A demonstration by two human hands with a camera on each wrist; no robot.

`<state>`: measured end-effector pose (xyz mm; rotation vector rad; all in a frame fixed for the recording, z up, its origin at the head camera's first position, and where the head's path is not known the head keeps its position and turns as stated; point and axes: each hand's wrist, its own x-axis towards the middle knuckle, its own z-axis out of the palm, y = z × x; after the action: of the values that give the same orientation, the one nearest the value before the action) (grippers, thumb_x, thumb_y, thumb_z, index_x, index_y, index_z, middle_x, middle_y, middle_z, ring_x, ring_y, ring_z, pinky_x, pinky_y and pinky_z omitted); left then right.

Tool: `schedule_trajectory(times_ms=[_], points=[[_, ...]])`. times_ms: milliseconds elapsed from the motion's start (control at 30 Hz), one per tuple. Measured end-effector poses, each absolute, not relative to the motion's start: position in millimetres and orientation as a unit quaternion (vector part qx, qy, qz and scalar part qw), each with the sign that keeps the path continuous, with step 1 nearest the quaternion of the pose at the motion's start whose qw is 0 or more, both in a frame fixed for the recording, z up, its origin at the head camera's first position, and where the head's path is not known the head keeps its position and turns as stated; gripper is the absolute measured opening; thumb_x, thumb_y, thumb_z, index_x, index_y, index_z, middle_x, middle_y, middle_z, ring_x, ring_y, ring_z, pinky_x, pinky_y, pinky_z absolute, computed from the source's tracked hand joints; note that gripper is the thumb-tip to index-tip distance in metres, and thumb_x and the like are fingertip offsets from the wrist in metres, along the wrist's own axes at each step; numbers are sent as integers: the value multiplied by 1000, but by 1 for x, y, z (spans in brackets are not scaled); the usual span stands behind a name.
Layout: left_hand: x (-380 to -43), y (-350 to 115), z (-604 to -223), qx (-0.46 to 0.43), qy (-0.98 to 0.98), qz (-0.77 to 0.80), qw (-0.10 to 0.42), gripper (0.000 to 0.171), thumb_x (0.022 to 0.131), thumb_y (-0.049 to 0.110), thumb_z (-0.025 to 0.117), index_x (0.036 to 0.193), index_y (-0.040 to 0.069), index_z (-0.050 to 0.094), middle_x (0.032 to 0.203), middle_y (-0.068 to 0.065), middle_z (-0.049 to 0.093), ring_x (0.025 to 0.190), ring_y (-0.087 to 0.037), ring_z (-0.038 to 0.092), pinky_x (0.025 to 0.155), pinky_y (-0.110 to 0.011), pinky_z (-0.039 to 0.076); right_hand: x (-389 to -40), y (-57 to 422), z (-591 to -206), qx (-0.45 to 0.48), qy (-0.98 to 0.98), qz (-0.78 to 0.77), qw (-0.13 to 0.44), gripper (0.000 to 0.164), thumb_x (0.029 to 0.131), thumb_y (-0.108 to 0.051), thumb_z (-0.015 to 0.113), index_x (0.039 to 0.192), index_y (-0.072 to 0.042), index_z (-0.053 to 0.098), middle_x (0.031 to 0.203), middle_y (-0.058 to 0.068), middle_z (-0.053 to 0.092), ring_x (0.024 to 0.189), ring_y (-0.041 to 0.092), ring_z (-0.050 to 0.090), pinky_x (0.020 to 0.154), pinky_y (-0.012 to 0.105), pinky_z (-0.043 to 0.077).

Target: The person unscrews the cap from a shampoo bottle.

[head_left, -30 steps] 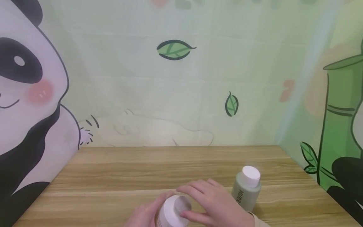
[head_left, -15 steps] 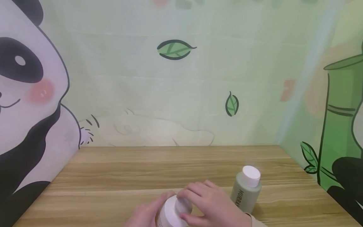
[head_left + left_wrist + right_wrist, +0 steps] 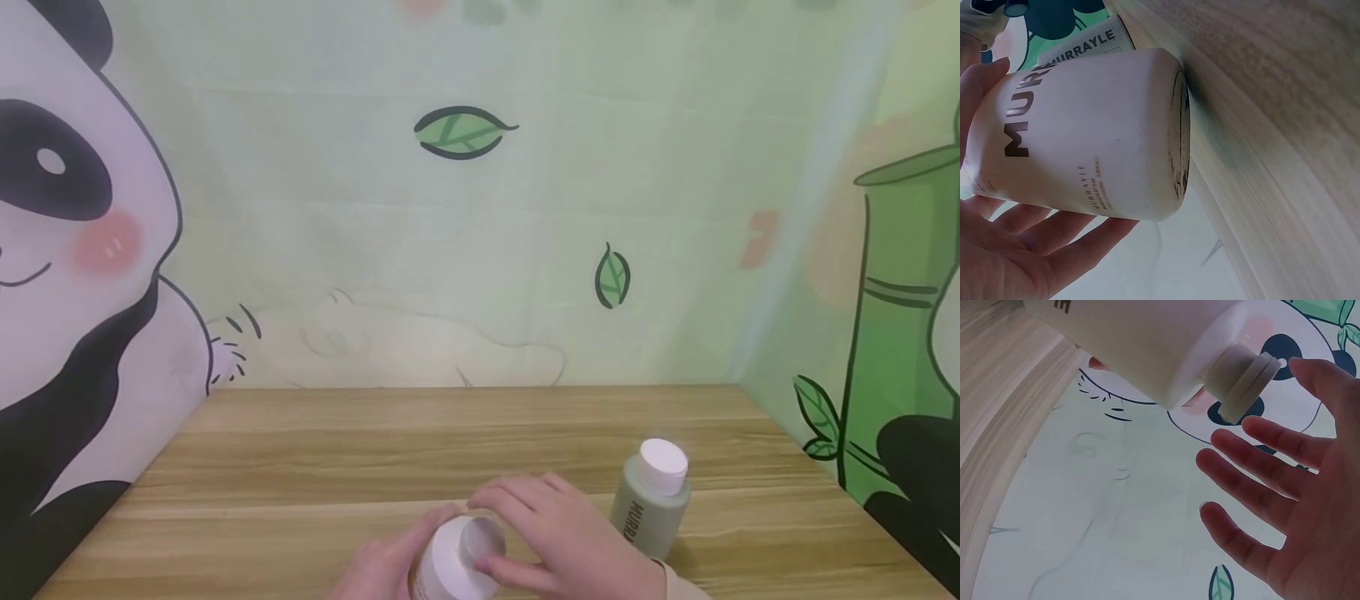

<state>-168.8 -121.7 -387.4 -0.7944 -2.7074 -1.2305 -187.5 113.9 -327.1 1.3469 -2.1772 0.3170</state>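
My left hand grips a white bottle at the front of the table. In the left wrist view the fingers and thumb wrap the bottle's sides, and dark lettering and marks near the base show. Whether the base touches the wood, I cannot tell. The bottle's white cap faces my right hand. In the right wrist view that hand's fingers are spread and loosely bent around the cap, with thumb and fingertips apart from it or barely at its edge.
A second bottle, grey-green with a white cap, stands upright on the wooden table beside my right hand. Printed cloth walls with a panda and leaves enclose the table's back and sides.
Half a second ago my right fingers closed in on the cap; now they have spread away from it a little. The left hand, its bottle and the second bottle keep their places.
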Motion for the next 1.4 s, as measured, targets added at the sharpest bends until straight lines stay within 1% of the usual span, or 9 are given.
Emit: schedule_trajectory(times_ms=[133, 300, 533, 833, 900, 1033, 1133, 1233, 1400], points=[[-169, -122, -387, -249, -886, -389, 36, 76, 68, 51, 82, 135, 36, 47, 98, 5, 71, 78, 1, 60, 64, -22, 46, -189, 114, -329, 497, -816, 135, 263, 32, 95, -45, 57, 115, -20, 58, 108, -13, 66, 100, 3, 62, 85, 28, 48], [-170, -122, -387, -246, -884, -396, 21, 75, 69, 50, 81, 134, 37, 47, 99, 5, 70, 79, 1, 60, 64, -22, 46, -189, 114, -330, 506, -810, 146, 257, 28, 94, -44, 59, 109, -21, 59, 102, -14, 67, 94, 0, 62, 84, 25, 46], [-168, -121, -386, -251, -883, -395, 27, 74, 71, 50, 81, 135, 36, 47, 99, 5, 70, 79, 2, 60, 65, -21, 46, -190, 114, -330, 516, -807, 131, 257, 28, 93, -41, 62, 112, -21, 59, 102, -14, 66, 92, 0, 61, 83, 24, 47], [-167, -123, -386, -259, -879, -400, 25, 73, 72, 49, 80, 136, 37, 46, 99, 8, 70, 81, 2, 60, 67, -22, 47, -189, 112, -328, 544, -788, 112, 267, 41, 81, -27, 74, 118, -21, 59, 104, -11, 63, 94, 2, 60, 82, 24, 47], [-167, -123, -386, -260, -876, -406, 24, 73, 73, 51, 79, 137, 38, 45, 101, 8, 70, 82, 2, 61, 68, -22, 47, -188, 113, -327, 541, -794, 116, 254, 45, 83, -31, 73, 124, -21, 56, 109, -11, 64, 99, 3, 61, 84, 27, 48], [-167, -121, -390, -259, -882, -389, 63, 74, 71, 53, 79, 136, 40, 46, 101, 13, 69, 84, 3, 61, 69, -22, 48, -186, 116, -326, 514, -822, 137, 203, 60, 90, -46, 64, 141, -21, 43, 121, -12, 63, 111, 4, 60, 91, 34, 48], [-167, -120, -390, -257, -888, -373, 82, 74, 69, 53, 81, 134, 40, 48, 100, 14, 69, 82, 4, 59, 68, -21, 47, -185, 116, -326, 488, -840, 152, 183, 65, 90, -54, 59, 143, -22, 40, 116, -16, 62, 105, 2, 59, 90, 33, 48], [-167, -121, -388, -256, -887, -380, 63, 74, 68, 52, 81, 133, 38, 48, 99, 11, 69, 80, 3, 59, 67, -21, 46, -186, 116, -326, 482, -840, 149, 201, 61, 90, -55, 59, 139, -21, 45, 103, -18, 60, 92, 0, 56, 84, 27, 47], [-167, -122, -386, -255, -884, -389, 48, 75, 69, 52, 81, 134, 37, 48, 98, 9, 70, 79, 2, 59, 66, -21, 46, -187, 114, -327, 499, -816, 147, 251, 42, 92, -48, 61, 123, -20, 58, 105, -14, 66, 91, 1, 59, 81, 25, 49]])
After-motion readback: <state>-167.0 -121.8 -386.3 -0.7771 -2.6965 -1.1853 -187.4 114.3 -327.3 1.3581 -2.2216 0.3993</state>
